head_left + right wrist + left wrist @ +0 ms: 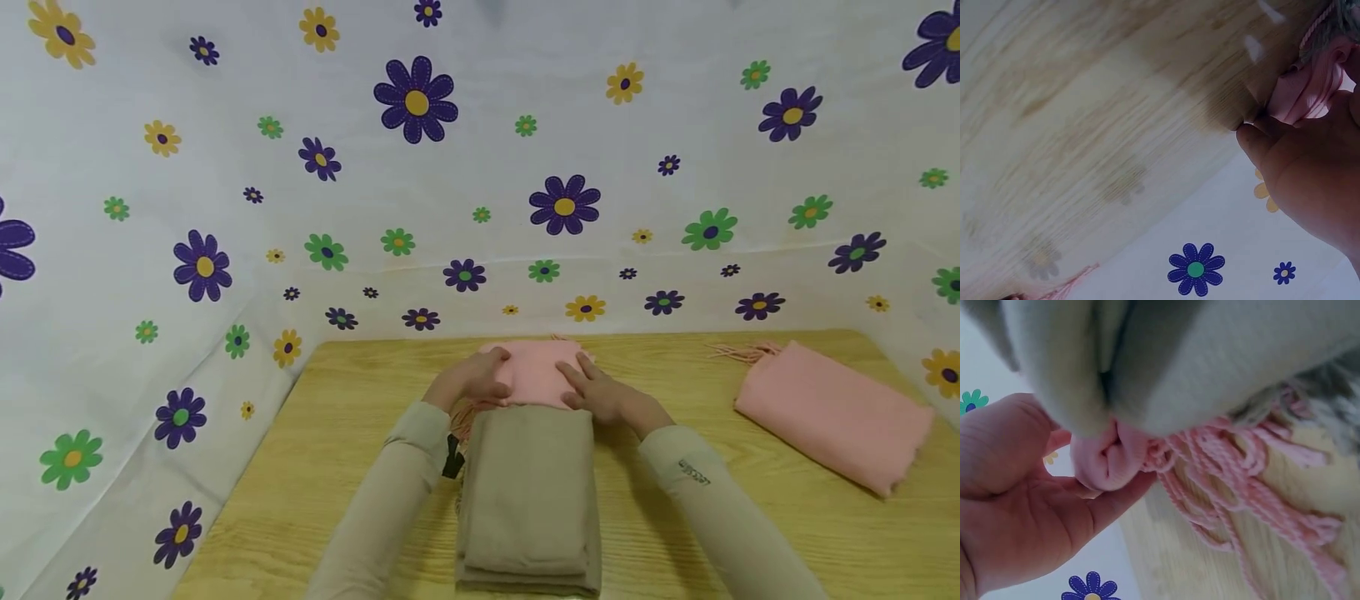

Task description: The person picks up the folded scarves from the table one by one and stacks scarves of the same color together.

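A folded pink scarf (pixel 534 373) with fringe lies at the back middle of the table, just behind a folded beige scarf (pixel 531 492). My left hand (pixel 474 379) holds the pink scarf's left side, its thumb and fingers bent around the folded edge. Pink fringe (pixel 1229 481) hangs beside that hand in the left wrist view. On the other side, my right hand (pixel 606 393) rests on the pink scarf with fingers spread over its top. In the right wrist view, the right thumb touches the table beside the scarf's pink edge (pixel 1304 94).
A second folded pink scarf (pixel 836 417) lies slanted on the right of the table, its fringe toward the back. The wooden table (pixel 315 467) meets a white cloth wall (pixel 480 150) with printed flowers at the back and sides.
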A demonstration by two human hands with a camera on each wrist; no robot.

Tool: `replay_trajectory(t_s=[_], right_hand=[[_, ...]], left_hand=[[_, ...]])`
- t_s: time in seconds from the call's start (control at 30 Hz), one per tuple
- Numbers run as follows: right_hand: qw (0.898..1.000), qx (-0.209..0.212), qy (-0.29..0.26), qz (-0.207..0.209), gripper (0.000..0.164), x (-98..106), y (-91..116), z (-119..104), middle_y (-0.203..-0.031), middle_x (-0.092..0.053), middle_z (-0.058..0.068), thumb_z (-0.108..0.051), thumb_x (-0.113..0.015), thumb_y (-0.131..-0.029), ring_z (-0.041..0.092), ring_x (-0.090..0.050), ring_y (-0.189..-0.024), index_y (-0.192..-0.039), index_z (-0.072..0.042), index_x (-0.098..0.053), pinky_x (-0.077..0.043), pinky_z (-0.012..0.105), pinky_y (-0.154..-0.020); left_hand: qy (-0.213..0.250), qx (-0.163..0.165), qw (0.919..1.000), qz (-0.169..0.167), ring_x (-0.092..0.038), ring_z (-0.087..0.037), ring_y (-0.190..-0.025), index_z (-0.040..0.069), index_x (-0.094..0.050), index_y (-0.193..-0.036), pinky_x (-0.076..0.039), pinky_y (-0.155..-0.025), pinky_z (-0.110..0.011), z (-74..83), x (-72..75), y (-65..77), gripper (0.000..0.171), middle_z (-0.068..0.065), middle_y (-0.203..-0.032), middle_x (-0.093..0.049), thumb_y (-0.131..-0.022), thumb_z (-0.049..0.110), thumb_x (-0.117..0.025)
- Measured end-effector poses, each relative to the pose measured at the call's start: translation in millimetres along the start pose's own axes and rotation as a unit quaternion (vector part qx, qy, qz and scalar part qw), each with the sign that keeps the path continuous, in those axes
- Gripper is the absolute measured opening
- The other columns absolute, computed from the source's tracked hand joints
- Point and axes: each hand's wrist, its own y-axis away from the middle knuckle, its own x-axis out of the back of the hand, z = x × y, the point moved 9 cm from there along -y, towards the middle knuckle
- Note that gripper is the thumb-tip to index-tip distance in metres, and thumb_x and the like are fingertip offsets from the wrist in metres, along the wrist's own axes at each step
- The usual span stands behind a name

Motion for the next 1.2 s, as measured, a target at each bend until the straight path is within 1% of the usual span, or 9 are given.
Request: replay_trajectory(t_s=[0.23, 0.5, 0.63, 0.73, 0.9, 0.97, 1.03, 1.13, 1.2], right_hand=[[1.0, -0.005, -0.019, -0.004, 0.062, -2, 1, 4, -0.162, 0.009, 0.026, -0.034, -0.036, -0.108, 0.048, 0.0, -0.148, -0.16, -0.011, -0.01, -0.013, 0.065, -0.114], [0.999, 0.007, -0.03, 0.019, 0.062, 2, 2, 11, -0.162, 0.006, 0.029, -0.029, -0.036, -0.108, 0.047, 0.001, -0.148, -0.159, -0.007, -0.012, -0.014, 0.064, -0.115], [0.996, 0.014, -0.064, 0.068, 0.058, 9, 1, 16, -0.159, -0.005, 0.034, -0.023, -0.047, -0.104, 0.05, -0.005, -0.147, -0.156, -0.005, -0.026, -0.017, 0.066, -0.113], [0.988, 0.009, -0.094, 0.12, 0.056, 17, 0, 19, -0.154, -0.018, 0.037, -0.017, -0.057, -0.098, 0.052, -0.012, -0.144, -0.149, -0.004, -0.037, -0.02, 0.067, -0.111], [0.972, -0.041, -0.152, 0.172, 0.073, 25, 2, 28, -0.148, -0.027, 0.038, -0.014, -0.07, -0.088, 0.052, -0.022, -0.139, -0.149, -0.002, -0.033, -0.027, 0.065, -0.11], [0.965, -0.061, -0.179, 0.181, 0.084, 27, 2, 32, -0.148, -0.027, 0.038, -0.013, -0.074, -0.085, 0.051, -0.027, -0.137, -0.153, -0.002, -0.025, -0.027, 0.064, -0.11], [0.96, -0.071, -0.196, 0.186, 0.094, 29, 2, 33, -0.149, -0.029, 0.037, -0.009, -0.076, -0.083, 0.05, -0.031, -0.137, -0.155, -0.003, -0.017, -0.026, 0.062, -0.112], [0.955, -0.076, -0.217, 0.189, 0.104, 31, 1, 33, -0.152, -0.029, 0.036, -0.004, -0.077, -0.079, 0.047, -0.035, -0.136, -0.157, -0.003, -0.009, -0.026, 0.06, -0.113], [0.95, -0.079, -0.237, 0.187, 0.107, 31, 0, 33, -0.154, -0.025, 0.035, -0.001, -0.077, -0.078, 0.046, -0.034, -0.137, -0.158, -0.003, -0.006, -0.025, 0.058, -0.113]], left_hand=[[0.019, -0.041, 0.999, 0.004, -0.045, -0.034, -0.135, 0.0, -0.033, -0.151, -0.036, -0.111, -0.043, -4.3, -5.1, -2.7, 0.067, -0.022, -0.148, -0.045, -0.094, 0.02, -0.063], [0.111, -0.032, 0.9933, 0.007, -0.034, -0.035, -0.139, 0.006, -0.031, -0.153, -0.038, -0.109, -0.046, -2.9, -9.9, -4.0, 0.067, -0.025, -0.154, -0.031, -0.096, 0.02, -0.063], [0.128, -0.013, 0.9916, 0.01, -0.032, -0.034, -0.136, 0.009, -0.033, -0.151, -0.042, -0.103, -0.045, -4.1, -11.8, -4.7, 0.066, -0.025, -0.152, -0.029, -0.096, 0.021, -0.065], [0.133, -0.006, 0.9911, 0.013, -0.034, -0.035, -0.132, 0.01, -0.034, -0.15, -0.042, -0.101, -0.045, -4.4, -12.3, -4.9, 0.065, -0.024, -0.149, -0.031, -0.095, 0.022, -0.067], [0.145, -0.006, 0.9893, 0.02, -0.035, -0.034, -0.131, 0.011, -0.034, -0.148, -0.043, -0.099, -0.043, -4.3, -12.1, -6.6, 0.065, -0.023, -0.149, -0.032, -0.094, 0.022, -0.068], [0.173, -0.004, 0.9847, 0.018, -0.046, -0.032, -0.119, 0.012, -0.034, -0.148, -0.049, -0.09, -0.04, -4.9, -14.1, -8.3, 0.065, -0.023, -0.149, -0.031, -0.093, 0.02, -0.069], [0.218, -0.005, 0.9759, 0.013, -0.056, -0.026, -0.098, 0.011, -0.033, -0.148, -0.054, -0.074, -0.035, -4.9, -16.8, -10.0, 0.066, -0.024, -0.149, -0.03, -0.093, 0.016, -0.069], [0.28, -0.007, 0.9599, 0.002, -0.057, -0.02, -0.069, 0.011, -0.029, -0.149, -0.052, -0.058, -0.029, -5.1, -21.1, -11.8, 0.068, -0.025, -0.148, -0.029, -0.094, 0.01, -0.068], [0.295, -0.021, 0.9552, 0.002, -0.058, -0.02, -0.068, 0.009, -0.028, -0.15, -0.05, -0.057, -0.028, -6.4, -22.2, -13.3, 0.069, -0.024, -0.149, -0.029, -0.094, 0.009, -0.068]])
